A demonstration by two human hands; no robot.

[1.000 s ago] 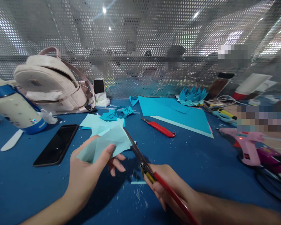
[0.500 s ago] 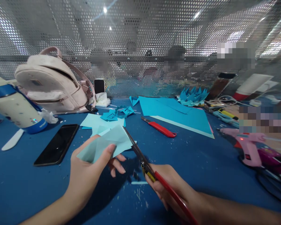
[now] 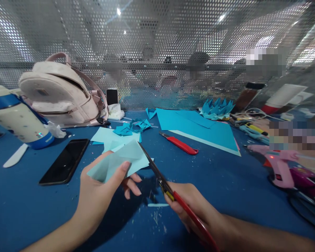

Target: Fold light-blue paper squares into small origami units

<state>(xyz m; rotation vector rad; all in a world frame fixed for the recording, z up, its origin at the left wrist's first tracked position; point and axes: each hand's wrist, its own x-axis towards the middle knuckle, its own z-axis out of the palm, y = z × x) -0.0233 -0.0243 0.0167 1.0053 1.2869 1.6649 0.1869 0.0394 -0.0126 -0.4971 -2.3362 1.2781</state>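
My left hand pinches a folded sheet of light blue paper between thumb and fingers, its other fingertips showing below the sheet. My right hand is wrapped round the red-handled scissors. Their dark blades lie along the right edge of the paper, with the tips near its top corner. Beneath the hands, a thin pale blue paper strip rests on the blue table. Behind the held sheet are more light blue paper sheets and small folded blue paper pieces.
A red box cutter lies before large blue sheets. A black phone, a bottle and a backpack stand left. At right are a pink glue gun and a spiky blue paper piece.
Both hands, the paper and the scissors hold nearly the same pose. The whole view has shifted very slightly.
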